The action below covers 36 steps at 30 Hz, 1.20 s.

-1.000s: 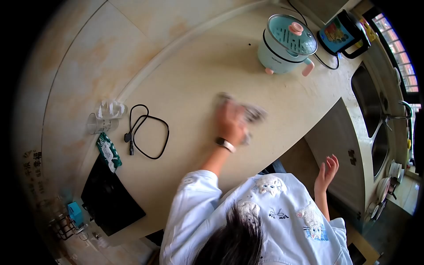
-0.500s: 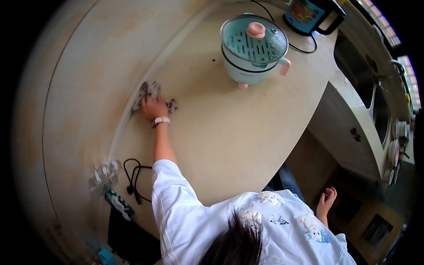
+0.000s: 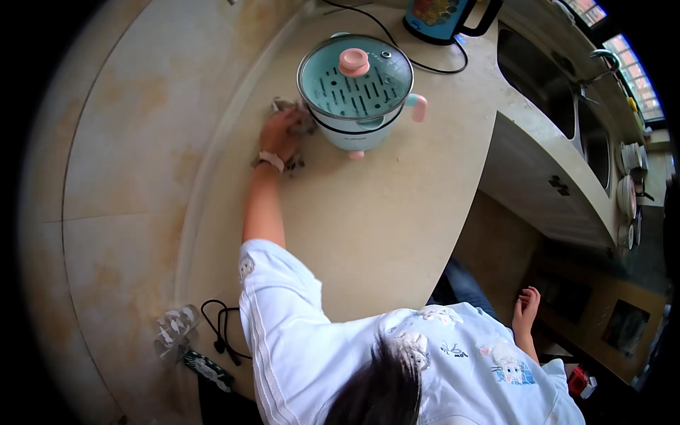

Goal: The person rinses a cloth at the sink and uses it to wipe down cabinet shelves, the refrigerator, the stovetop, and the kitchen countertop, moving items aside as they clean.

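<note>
My left hand (image 3: 281,136), with a pale band on its wrist, presses a crumpled, dark-spotted cloth (image 3: 304,122) onto the counter. Part of the cloth is hidden under the fingers. Just right of this hand stands a light-blue electric pot (image 3: 358,134), the cloth right against its side or nearly so. Its glass lid (image 3: 347,88) is on, topped by a pink knob, with a slotted steamer tray visible beneath. My right hand (image 3: 525,308) hangs low by my side, away from the counter; its fingers are loosely bent and hold nothing.
A blue kettle (image 3: 435,20) with a black handle and a cable (image 3: 443,71) are behind the pot. A sink (image 3: 535,74) lies at the right, stacked bowls (image 3: 627,195) beyond it. By the left wall are a black cord (image 3: 219,343) and a tissue pack (image 3: 207,370).
My left hand has slid the cloth forward and to the right, from beside the wall edge to the pot's side. The view has shifted somewhat. My right hand still hangs down.
</note>
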Motion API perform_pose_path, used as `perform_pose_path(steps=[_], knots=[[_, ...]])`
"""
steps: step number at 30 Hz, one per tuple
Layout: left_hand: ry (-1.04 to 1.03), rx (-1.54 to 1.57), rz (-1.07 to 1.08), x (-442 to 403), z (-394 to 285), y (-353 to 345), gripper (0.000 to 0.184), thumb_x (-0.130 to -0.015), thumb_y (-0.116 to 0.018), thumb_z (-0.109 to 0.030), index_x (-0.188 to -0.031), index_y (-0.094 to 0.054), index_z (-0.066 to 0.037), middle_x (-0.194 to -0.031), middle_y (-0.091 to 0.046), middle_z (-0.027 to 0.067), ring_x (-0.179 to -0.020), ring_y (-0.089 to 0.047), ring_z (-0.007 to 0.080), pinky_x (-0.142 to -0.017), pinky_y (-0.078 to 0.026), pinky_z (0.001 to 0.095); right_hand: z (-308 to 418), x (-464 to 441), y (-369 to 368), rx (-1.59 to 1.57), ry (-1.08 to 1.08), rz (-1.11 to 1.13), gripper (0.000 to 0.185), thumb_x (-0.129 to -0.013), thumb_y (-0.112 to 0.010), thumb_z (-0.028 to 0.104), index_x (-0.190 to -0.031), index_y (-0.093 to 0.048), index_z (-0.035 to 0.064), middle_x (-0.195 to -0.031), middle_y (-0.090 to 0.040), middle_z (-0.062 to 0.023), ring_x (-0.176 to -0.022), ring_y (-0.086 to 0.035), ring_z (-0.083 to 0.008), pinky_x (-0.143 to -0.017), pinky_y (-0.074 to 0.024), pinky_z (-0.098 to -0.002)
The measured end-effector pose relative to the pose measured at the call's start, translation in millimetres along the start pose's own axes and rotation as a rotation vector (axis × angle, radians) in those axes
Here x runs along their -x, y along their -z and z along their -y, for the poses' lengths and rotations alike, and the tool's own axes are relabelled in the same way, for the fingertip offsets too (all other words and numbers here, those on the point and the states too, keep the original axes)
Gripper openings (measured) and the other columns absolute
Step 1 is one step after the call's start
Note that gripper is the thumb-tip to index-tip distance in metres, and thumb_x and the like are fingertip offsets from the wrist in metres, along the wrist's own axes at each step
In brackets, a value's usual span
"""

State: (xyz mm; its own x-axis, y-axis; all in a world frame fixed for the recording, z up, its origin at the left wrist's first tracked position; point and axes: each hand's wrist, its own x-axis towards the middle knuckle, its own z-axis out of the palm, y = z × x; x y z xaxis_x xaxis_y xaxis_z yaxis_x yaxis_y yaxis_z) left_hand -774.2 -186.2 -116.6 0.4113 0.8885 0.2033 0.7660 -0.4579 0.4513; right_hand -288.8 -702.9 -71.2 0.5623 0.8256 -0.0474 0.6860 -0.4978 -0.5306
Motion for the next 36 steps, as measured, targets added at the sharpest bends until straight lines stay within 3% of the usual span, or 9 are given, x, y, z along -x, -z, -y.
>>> perform_pose_path(steps=[3, 7, 10, 14, 21, 25, 27, 32, 36], knots=[[-0.148, -0.055, -0.216, 46.1, -35.8, -13.0, 0.039, -0.061, -0.060, -0.006, -0.099, -0.066, -0.015, -0.109, -0.060, 0.0093, -0.102, -0.053, 0.0302, -0.088, -0.043, 0.0397, -6.7, -3.4, -6.3, -0.054, -0.047, 0.042, 0.024, -0.078, -0.050, -0.005, -0.101, -0.049, -0.0002, -0.117, -0.043, -0.0115, -0.080, -0.055, -0.0184, -0.073, -0.0462, -0.0277], [-0.161, 0.089, -0.110, 118.3, -116.9, -21.3, 0.034, -0.055, -0.063, -0.004, -0.088, -0.069, -0.012, -0.100, -0.061, 0.0077, -0.093, -0.055, 0.0292, -0.079, -0.045, 0.0406, -20.4, -6.2, -13.8, -0.101, -0.035, 0.056, 0.024, -0.078, -0.051, -0.005, -0.102, -0.049, 0.0004, -0.116, -0.043, -0.0108, -0.080, -0.055, -0.0171, -0.071, -0.0465, -0.0265], [-0.221, 0.146, 0.030, 163.0, -193.2, -42.7, 0.038, -0.057, -0.064, -0.009, -0.094, -0.069, -0.019, -0.112, -0.058, 0.0056, -0.109, -0.049, 0.0283, -0.094, -0.038, 0.0451, -26.3, -13.9, -27.1, -0.125, 0.009, 0.055, 0.024, -0.078, -0.050, -0.006, -0.102, -0.049, 0.0004, -0.116, -0.043, -0.0112, -0.079, -0.055, -0.0168, -0.070, -0.0467, -0.0259], [-0.001, 0.010, -0.051, 185.2, -217.4, -51.6, 0.047, -0.062, -0.067, -0.013, -0.109, -0.061, -0.015, -0.124, -0.049, 0.0107, -0.113, -0.045, 0.0328, -0.097, -0.034, 0.0471, -16.8, -17.9, -20.8, -0.157, 0.050, 0.132, 0.025, -0.078, -0.050, -0.006, -0.102, -0.049, 0.0003, -0.115, -0.043, -0.0115, -0.078, -0.056, -0.0167, -0.069, -0.0468, -0.0256], [0.939, -0.504, -0.503, 176.2, -51.4, 4.9, 0.049, -0.071, -0.064, -0.023, -0.117, -0.056, -0.008, -0.126, -0.046, 0.0203, -0.108, -0.048, 0.0363, -0.091, -0.039, 0.0463, -70.5, -11.5, -18.5, -0.130, -0.054, 0.038, 0.027, -0.076, -0.052, -0.005, -0.103, -0.049, 0.0004, -0.113, -0.044, -0.0113, -0.075, -0.056, -0.0174, -0.066, -0.0473, -0.0258], [0.973, -0.563, -0.444, 150.2, -40.2, 1.1, 0.046, -0.074, -0.057, -0.029, -0.116, -0.058, -0.009, -0.119, -0.051, 0.0203, -0.108, -0.049, 0.0362, -0.090, -0.040, 0.0464, -74.6, 4.0, -11.0, -0.086, -0.078, 0.101, 0.028, -0.075, -0.053, -0.005, -0.102, -0.050, 0.0018, -0.111, -0.045, -0.0119, -0.075, -0.057, -0.0178, -0.064, -0.0477, -0.0260], [0.686, -0.509, -0.397, 143.6, -57.3, -20.1, 0.041, -0.072, -0.063, -0.028, -0.109, -0.062, -0.010, -0.122, -0.050, 0.0208, -0.108, -0.049, 0.0356, -0.092, -0.038, 0.0479, -89.6, 11.7, -11.0, -0.099, -0.112, 0.070, 0.029, -0.074, -0.053, -0.004, -0.102, -0.050, 0.0021, -0.110, -0.045, -0.0120, -0.075, -0.057, -0.0179, -0.063, -0.0477, -0.0261], [0.494, -0.337, -0.394, 138.2, -195.9, -89.8, 0.036, -0.070, -0.061, -0.024, -0.102, -0.065, -0.009, -0.123, -0.050, 0.0179, -0.108, -0.047, 0.0405, -0.093, -0.037, 0.0504, -147.8, 6.9, -26.2, -0.225, -0.440, 0.107, 0.028, -0.073, -0.058, 0.000, -0.100, -0.053, 0.0021, -0.101, -0.051, -0.0113, -0.077, -0.057, -0.0193, -0.066, -0.0478, -0.0279], [0.542, -0.284, -0.414, 136.6, -262.4, -113.9, 0.042, -0.072, -0.060, -0.030, -0.110, -0.062, -0.012, -0.127, -0.047, 0.0140, -0.114, -0.041, 0.0412, -0.096, -0.032, 0.0518, -157.1, -59.5, -50.2, -0.397, -0.427, 0.718, 0.032, -0.079, -0.061, 0.016, -0.108, -0.056, 0.0040, -0.108, -0.056, -0.0118, -0.090, -0.055, -0.0236, -0.080, -0.0443, -0.0316]])
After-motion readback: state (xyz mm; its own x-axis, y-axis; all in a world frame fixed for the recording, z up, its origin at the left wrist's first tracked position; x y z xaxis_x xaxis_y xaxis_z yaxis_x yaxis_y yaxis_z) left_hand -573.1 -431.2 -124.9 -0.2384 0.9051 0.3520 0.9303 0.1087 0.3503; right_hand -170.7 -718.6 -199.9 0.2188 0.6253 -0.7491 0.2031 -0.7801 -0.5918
